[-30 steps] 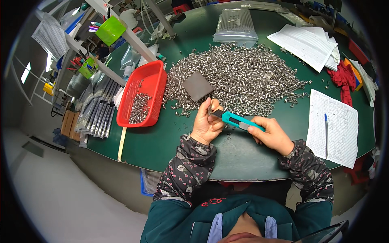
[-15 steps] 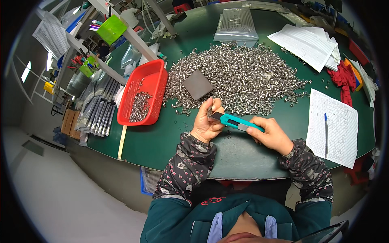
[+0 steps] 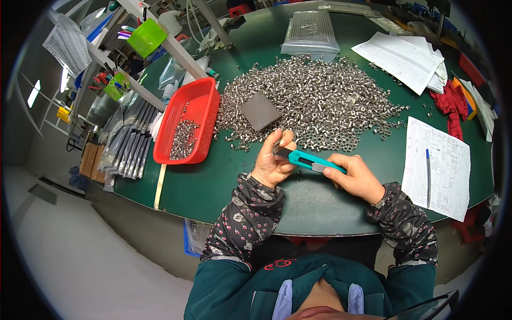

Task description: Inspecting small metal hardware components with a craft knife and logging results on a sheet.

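Note:
My right hand [image 3: 358, 178] is closed around the handle of a teal utility knife [image 3: 308, 160], thumb along its grey slider. The knife's dark blade end points left, to the fingers of my left hand [image 3: 271, 162]. Those fingers are curled together in a pinch at the blade; what they hold, likely a small metal piece, is too small and covered to make out. Just beyond my hands spreads a large heap of small shiny metal rings [image 3: 325, 101]. A flat grey square block [image 3: 260, 112] lies on the heap's near left part.
Left of the heap stands a red perforated basket [image 3: 213, 109] with more small metal pieces inside. A printed sheet [image 3: 445, 160] with a blue pen [image 3: 428, 170] lies to the right on the green table [image 3: 197, 186]. Plastic-bagged parts [image 3: 311, 32] rest at the far side.
Almost nothing differs; both hands and the knife keep the same pose at the same place, and the whole view has shifted very slightly left.

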Demonstrator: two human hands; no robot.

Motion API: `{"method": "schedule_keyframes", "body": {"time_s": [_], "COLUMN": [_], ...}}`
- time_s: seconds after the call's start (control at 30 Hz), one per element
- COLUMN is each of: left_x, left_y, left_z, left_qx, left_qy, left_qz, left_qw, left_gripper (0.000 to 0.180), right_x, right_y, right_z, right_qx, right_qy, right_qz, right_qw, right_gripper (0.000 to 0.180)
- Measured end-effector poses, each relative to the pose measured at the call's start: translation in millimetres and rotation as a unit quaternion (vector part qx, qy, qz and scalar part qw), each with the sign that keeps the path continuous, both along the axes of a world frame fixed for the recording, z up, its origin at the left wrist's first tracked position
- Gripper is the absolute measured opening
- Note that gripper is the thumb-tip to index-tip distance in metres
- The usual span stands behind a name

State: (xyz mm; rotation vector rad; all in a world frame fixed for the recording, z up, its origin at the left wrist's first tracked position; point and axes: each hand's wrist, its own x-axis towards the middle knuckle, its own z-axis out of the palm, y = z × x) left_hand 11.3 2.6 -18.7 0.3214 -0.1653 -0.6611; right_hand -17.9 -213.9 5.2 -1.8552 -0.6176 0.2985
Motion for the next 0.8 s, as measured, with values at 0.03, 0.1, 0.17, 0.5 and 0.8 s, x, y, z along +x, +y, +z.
{"method": "schedule_keyframes", "body": {"time_s": [0.03, 0.1, 0.17, 0.5, 0.8], "left_x": [0.2, -0.3, -0.4, 1.1, -1.5], "left_y": [0.6, -2.0, -2.5, -3.0, -5.0], "left_z": [-0.2, 1.4, 1.9, 2.5, 3.4], "left_qx": [-0.011, 0.005, 0.022, 0.07, 0.111], "left_qy": [-0.005, 0.001, 0.006, -0.008, 0.0], "left_qz": [-0.012, 0.005, 0.024, 0.071, 0.117], "left_qw": [1.0, 1.0, 0.999, 0.995, 0.987], "left_gripper": [0.031, 0.031, 0.032, 0.032, 0.033], "right_x": [-0.1, 0.5, 0.5, 1.4, 1.6], "right_y": [0.2, -0.5, -0.3, -1.3, 0.2], "right_z": [0.4, 0.0, 0.0, -1.5, -2.0], "right_qx": [-0.003, -0.005, -0.007, 0.011, 0.023], "right_qy": [0.0, -0.002, -0.005, 0.009, 0.031], "right_qz": [-0.001, -0.003, -0.003, -0.019, -0.035], "right_qw": [1.0, 1.0, 1.0, 1.0, 0.999], "right_gripper": [0.021, 0.021, 0.021, 0.022, 0.023]}}
